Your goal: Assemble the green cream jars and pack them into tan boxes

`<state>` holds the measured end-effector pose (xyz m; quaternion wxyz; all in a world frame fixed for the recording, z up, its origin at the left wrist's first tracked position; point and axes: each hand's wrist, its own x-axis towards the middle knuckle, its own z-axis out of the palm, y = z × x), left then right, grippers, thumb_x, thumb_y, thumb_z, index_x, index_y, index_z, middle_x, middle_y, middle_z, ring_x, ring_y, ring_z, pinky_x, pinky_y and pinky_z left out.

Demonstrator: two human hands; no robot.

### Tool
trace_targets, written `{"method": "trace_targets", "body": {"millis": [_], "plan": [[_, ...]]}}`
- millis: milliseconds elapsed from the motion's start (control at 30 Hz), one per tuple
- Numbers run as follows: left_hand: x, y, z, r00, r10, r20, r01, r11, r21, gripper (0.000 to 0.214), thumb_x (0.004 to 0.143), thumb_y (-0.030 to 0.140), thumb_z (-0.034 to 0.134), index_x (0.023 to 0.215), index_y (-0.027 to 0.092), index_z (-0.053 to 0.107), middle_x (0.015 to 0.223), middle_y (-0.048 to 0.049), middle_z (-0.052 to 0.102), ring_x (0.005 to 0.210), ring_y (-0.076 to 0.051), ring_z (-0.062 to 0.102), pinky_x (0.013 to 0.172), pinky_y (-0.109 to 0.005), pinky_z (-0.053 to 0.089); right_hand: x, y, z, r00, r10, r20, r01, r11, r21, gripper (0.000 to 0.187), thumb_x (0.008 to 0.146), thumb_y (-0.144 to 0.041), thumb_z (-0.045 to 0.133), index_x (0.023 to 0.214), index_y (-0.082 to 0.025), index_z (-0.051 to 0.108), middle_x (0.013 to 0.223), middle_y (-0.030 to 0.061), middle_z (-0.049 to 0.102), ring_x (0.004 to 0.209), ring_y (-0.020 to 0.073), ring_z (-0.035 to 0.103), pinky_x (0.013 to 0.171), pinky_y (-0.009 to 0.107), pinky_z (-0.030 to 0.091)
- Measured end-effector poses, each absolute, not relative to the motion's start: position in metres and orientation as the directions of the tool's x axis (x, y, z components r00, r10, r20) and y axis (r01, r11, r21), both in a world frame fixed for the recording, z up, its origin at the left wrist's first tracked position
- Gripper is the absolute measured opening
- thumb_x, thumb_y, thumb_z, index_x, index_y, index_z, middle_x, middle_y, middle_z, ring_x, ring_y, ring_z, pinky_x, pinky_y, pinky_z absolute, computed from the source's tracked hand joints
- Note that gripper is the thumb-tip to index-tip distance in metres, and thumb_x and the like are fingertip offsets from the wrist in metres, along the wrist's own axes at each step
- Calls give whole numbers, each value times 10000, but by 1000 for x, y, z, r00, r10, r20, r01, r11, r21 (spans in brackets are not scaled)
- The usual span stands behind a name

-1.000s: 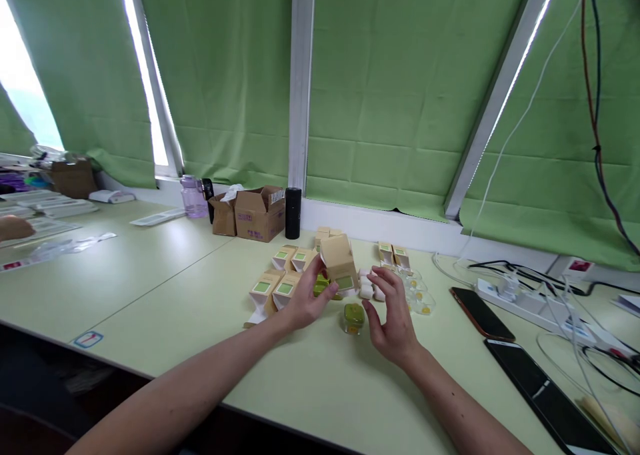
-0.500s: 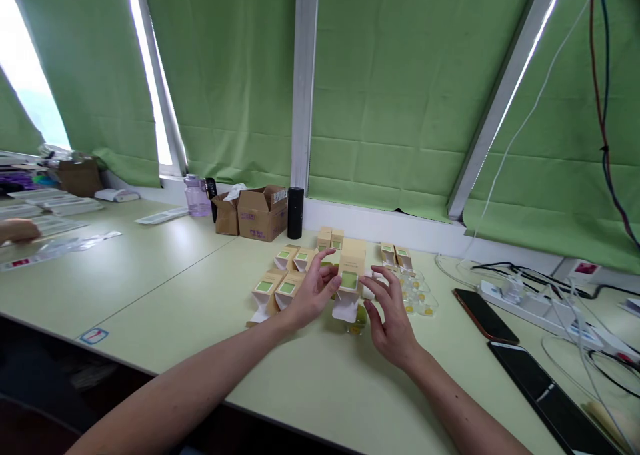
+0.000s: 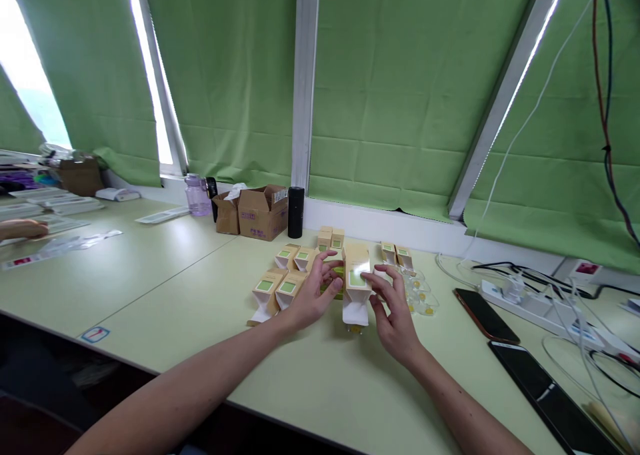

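Observation:
A small tan carton [image 3: 357, 258] with a green panel stands upright between my hands, its white flap hanging open at the bottom. My right hand [image 3: 393, 311] holds the carton's right side, index fingertip on the front. Just left of it, my left hand [image 3: 315, 291] is open, thumb and fingers apart, the tips close to the carton's edge. Below the flap, a clear and yellow piece [image 3: 355, 329] shows, mostly hidden. Green items [image 3: 339, 288] are partly visible behind my left fingers. More cartons [image 3: 267, 285] with open flaps stand left of my hands.
Clear plastic pieces with yellow centres [image 3: 423, 295] lie to the right, near two cartons [image 3: 397, 255]. Phones [image 3: 486, 315] and a power strip [image 3: 540, 311] with cables lie farther right. Behind are cardboard boxes [image 3: 263, 215] and a black cylinder [image 3: 295, 213]. Another person's hand [image 3: 23, 229] is far left.
The carton has shifted slightly right and down, away from my left thumb, and now covers more of the piece below it. My right fingertip has moved further onto its front.

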<state>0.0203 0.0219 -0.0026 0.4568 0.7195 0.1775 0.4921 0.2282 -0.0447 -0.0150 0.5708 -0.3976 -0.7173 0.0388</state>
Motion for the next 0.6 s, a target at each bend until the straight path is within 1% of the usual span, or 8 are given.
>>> {"method": "trace_targets", "body": {"millis": [133,200,267,300,367,467,600], "plan": [[17,22,-5,425,686,591,-66,-628,776,630,1019,483,666,1517,305,323,1455,-174,511,1187,-261,644,968,-445,585,229,-43,-15,15,639,769,450,683,-576,398,1080,-228,448,1406,-345,646,1483,124,436,1430,288,505,1072,484,599],[17,21,-6,412,648,641,-39,-690,723,607,1009,411,687,1502,321,345,1521,-170,426,1183,-253,646,960,-435,591,229,-42,-15,33,651,759,431,676,-598,393,1082,-244,458,1412,-345,646,1483,124,433,1424,291,506,1077,492,595],[18,18,-4,417,607,677,-19,-738,674,556,993,348,709,1462,331,410,1592,-155,312,1161,-232,658,949,-416,601,229,-43,-15,42,661,749,423,668,-613,389,1083,-263,471,1418,-350,649,1479,123,435,1422,294,502,1081,495,590],[19,16,-3,425,596,681,-7,-750,661,528,989,324,713,1442,332,442,1603,-145,284,1145,-221,666,944,-408,606,229,-43,-15,43,664,746,419,666,-617,389,1084,-273,476,1422,-354,649,1477,121,435,1420,295,502,1088,498,586],[20,13,-1,443,591,674,10,-755,655,466,992,287,703,1410,321,500,1593,-134,278,1129,-207,672,945,-399,617,228,-44,-14,37,670,741,411,666,-622,393,1084,-288,483,1435,-362,646,1481,118,432,1404,293,513,1104,504,576],[21,11,1,453,601,658,17,-744,668,382,994,244,687,1357,290,582,1572,-130,307,1117,-199,666,955,-395,631,228,-45,-15,23,690,723,399,657,-640,405,1084,-302,486,1452,-374,638,1499,112,419,1311,272,582,1093,492,585],[22,14,0,435,614,658,-22,-724,690,351,975,201,694,1315,266,635,1539,-127,366,1057,-173,679,951,-384,641,228,-45,-17,13,715,699,383,642,-664,407,1081,-314,500,1458,-390,632,1502,103,417,1219,246,635,1052,461,609]]}}
